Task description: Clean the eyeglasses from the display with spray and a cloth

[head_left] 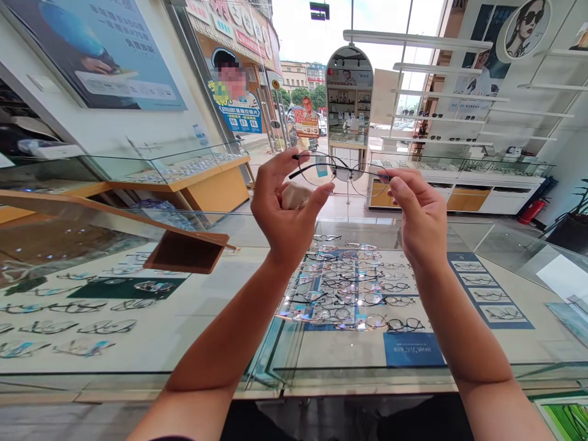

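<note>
Both hands hold up a pair of thin-rimmed eyeglasses [342, 166] in front of me, above the glass counter. My left hand [287, 208] is closed on the left side of the frame, and a crumpled pale cloth [296, 195] is tucked in its palm. At the other end, my right hand [420, 211] pinches the right edge of the glasses between thumb and fingers. The temples are partly hidden behind the lenses and fingers. Below them, several rows of eyeglasses [353, 278] lie inside the glass display case [340, 361].
On the left counter stands a wooden-framed mirror [186, 251], tilted. A blue card [413, 350] lies at the case's front. Beyond are an arched mirror [349, 98], wall shelves [450, 95], a left display counter [206, 184] and a red fire extinguisher [533, 211].
</note>
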A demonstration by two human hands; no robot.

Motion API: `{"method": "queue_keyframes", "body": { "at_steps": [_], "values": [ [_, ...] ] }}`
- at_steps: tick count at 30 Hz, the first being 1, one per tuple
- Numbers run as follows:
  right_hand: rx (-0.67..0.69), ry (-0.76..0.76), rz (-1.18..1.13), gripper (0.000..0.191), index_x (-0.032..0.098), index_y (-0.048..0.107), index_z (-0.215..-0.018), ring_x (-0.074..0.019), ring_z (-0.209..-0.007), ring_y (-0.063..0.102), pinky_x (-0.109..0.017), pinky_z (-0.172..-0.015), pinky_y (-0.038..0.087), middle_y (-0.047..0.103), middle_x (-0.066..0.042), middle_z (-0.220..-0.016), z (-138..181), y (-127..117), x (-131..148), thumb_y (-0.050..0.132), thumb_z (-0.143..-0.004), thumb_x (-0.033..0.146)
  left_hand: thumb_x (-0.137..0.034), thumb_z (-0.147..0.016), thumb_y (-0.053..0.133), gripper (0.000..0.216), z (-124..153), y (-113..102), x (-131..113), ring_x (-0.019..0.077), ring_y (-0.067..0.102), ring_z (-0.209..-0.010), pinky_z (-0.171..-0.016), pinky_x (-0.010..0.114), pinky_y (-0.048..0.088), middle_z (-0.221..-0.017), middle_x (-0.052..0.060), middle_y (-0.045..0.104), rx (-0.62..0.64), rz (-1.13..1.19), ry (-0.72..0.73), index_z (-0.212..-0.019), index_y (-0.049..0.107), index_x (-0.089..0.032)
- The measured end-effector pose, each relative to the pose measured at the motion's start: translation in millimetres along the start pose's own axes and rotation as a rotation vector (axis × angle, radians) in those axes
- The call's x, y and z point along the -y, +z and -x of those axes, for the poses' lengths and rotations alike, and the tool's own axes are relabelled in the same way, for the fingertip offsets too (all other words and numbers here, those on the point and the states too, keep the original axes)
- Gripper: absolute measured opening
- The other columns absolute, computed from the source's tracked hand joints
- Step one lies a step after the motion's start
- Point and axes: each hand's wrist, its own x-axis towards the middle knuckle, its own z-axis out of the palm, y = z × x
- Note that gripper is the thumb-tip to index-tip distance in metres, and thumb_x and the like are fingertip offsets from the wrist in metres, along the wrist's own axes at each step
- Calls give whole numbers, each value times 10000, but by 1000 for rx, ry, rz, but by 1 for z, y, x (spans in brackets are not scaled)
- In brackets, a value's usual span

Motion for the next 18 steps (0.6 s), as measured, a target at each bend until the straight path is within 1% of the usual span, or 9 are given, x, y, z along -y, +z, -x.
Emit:
{"method": "queue_keyframes", "body": {
  "at_steps": [2, 4, 7, 10, 12, 15, 18],
  "values": [
    [4, 1, 21, 279, 318, 811, -1101, -188, -1025, 695, -363, -782, 579, 737, -31, -1132, 0, 0, 0, 555, -1025, 398, -566, -826, 834, 495, -1, 1, -1, 292, 732, -1189, -822, 436, 617, -1205, 76, 765, -16, 32, 11, -1220, 628, -350],
    [-3, 10, 25, 279, 324, 817, -1092, -187, -1026, 690, -361, -786, 578, 738, -27, -1125, 0, 0, -1, 560, -1019, 405, -620, -822, 815, 530, -2, 1, -1, 306, 738, -1174, -786, 423, 612, -1212, 87, 754, -1, 11, -15, -1222, 613, -338],
    [-19, 16, -5, 255, 327, 829, -1059, -182, -1007, 686, -354, -783, 573, 746, -19, -1107, 0, 0, -3, 594, -997, 404, -695, -818, 775, 604, -2, 1, 0, 319, 759, -1128, -803, 436, 617, -1233, 94, 722, 36, -51, -75, -1260, 576, -335],
    [-5, 9, 8, 276, 320, 822, -1076, -183, -1015, 685, -356, -789, 568, 741, -20, -1120, 0, 1, -6, 570, -1011, 409, -718, -813, 758, 617, -1, 0, 0, 297, 783, -1028, -812, 458, 627, -1257, 81, 695, 36, -43, -95, -1272, 545, -364],
    [9, 2, 25, 297, 318, 813, -1098, -187, -1033, 686, -363, -806, 569, 734, -25, -1134, 0, 1, -7, 539, -1028, 411, -729, -804, 753, 618, -1, -1, -1, 294, 771, -1044, -802, 459, 627, -1245, 79, 700, 36, -49, -95, -1256, 536, -368],
    [8, 2, 16, 293, 314, 810, -1084, -185, -1028, 685, -365, -816, 564, 730, -27, -1124, 0, 0, -8, 537, -1029, 404, -730, -796, 754, 613, -2, -3, -3, 300, 739, -1121, -767, 441, 615, -1180, 84, 735, 51, -38, -82, -1219, 526, -350],
    [-5, 19, -16, 275, 308, 814, -1040, -186, -1014, 684, -385, -865, 563, 736, -21, -1100, 0, 0, -9, 555, -1015, 397, -700, -812, 753, 576, -3, -3, -5, 291, 742, -1105, -749, 436, 605, -1131, 69, 763, 64, 16, -67, -1198, 511, -347]
  ]
}}
